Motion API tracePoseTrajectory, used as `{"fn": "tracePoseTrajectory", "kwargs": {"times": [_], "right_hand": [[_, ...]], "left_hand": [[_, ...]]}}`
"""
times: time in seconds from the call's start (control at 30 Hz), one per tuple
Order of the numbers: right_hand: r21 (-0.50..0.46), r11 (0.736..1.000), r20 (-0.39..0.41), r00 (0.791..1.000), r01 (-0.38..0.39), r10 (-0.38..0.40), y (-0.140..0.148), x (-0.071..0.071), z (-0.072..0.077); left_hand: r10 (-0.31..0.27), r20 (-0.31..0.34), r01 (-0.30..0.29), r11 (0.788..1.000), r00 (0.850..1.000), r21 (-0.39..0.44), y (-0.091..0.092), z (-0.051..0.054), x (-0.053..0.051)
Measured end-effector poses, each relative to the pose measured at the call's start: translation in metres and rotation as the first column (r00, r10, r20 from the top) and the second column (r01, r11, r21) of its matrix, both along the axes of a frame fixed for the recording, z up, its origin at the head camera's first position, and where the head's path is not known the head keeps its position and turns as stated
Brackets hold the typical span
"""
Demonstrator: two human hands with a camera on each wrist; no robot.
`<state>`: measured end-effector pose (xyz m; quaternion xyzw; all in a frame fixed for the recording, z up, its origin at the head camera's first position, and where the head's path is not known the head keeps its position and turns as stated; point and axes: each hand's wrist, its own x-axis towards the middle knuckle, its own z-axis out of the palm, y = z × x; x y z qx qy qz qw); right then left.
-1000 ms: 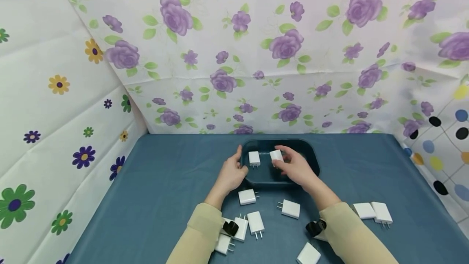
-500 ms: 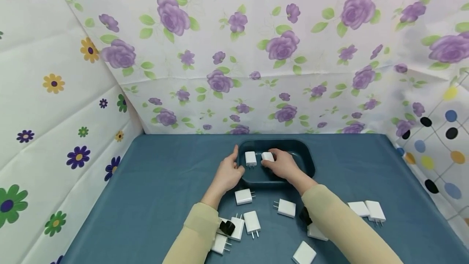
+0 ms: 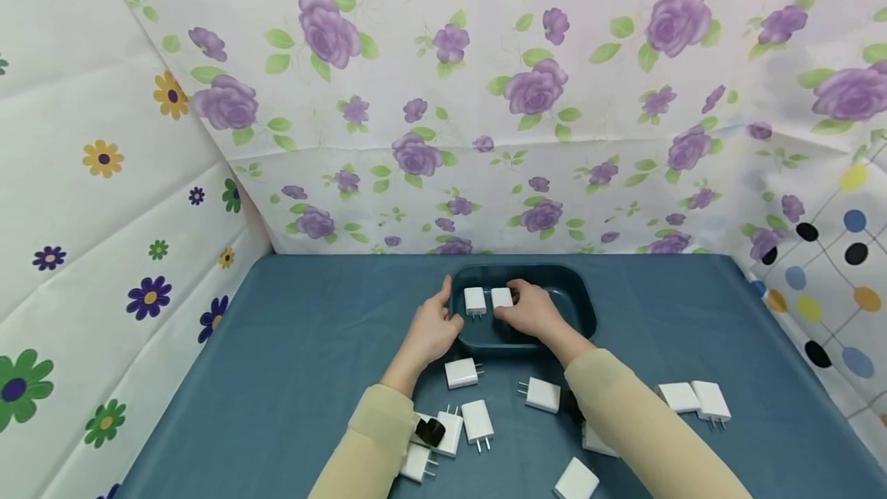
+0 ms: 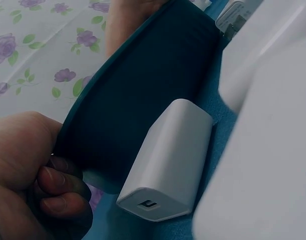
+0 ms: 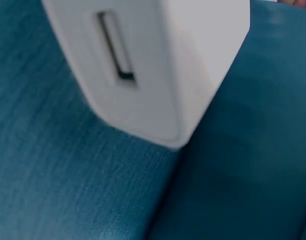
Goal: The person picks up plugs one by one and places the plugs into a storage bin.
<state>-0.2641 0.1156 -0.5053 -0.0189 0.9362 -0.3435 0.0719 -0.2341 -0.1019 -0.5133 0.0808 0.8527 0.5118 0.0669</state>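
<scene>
A dark blue tray (image 3: 520,347) stands at the back of the table. At its left end my left hand (image 3: 431,331) grips the rim; the left wrist view has the thumb at the edge and curled fingers (image 4: 62,205) below it. My right hand (image 3: 533,311) reaches inside and pinches a white plug charger (image 3: 502,297) low over the tray floor. Just left of that one lies a second white charger (image 3: 474,300), prongs toward me. The right hand's fingers are out of sight in the right wrist view, where a charger (image 5: 142,65) fills the foreground.
Several white chargers lie in front of the tray, including one (image 3: 461,373) close to its front wall and another (image 3: 543,395) further right. Two more chargers (image 3: 693,399) sit together at the right. Sleeves partly cover some. Floral cloth (image 3: 416,152) hangs behind the blue table (image 3: 326,345).
My right hand has moved left and down inside the tray, bringing its charger beside the one lying there. The left hand has stayed on the rim. The head view shifted slightly.
</scene>
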Motion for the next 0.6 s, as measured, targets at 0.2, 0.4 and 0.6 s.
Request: {"fn": "tracePoseTrajectory", "kwargs": {"times": [0.2, 0.4, 0.6], "right_hand": [[-0.026, 0.999, 0.006, 1.0, 0.021, -0.021, -0.0015, -0.0011, -0.0002], [-0.043, 0.999, 0.016, 1.0, 0.024, -0.023, -0.0011, -0.0015, -0.0019], [-0.04, 0.999, 0.01, 1.0, 0.03, -0.03, -0.0012, -0.0015, -0.0046]], "left_hand": [[-0.001, 0.003, 0.001, 1.0, 1.0, -0.004, -0.001, -0.0003, 0.0015], [-0.005, 0.003, 0.005, 1.0, 1.0, 0.002, -0.0015, 0.0009, 0.0015], [-0.013, 0.0, 0.013, 1.0, 1.0, 0.009, -0.0022, -0.0005, 0.0017]]}}
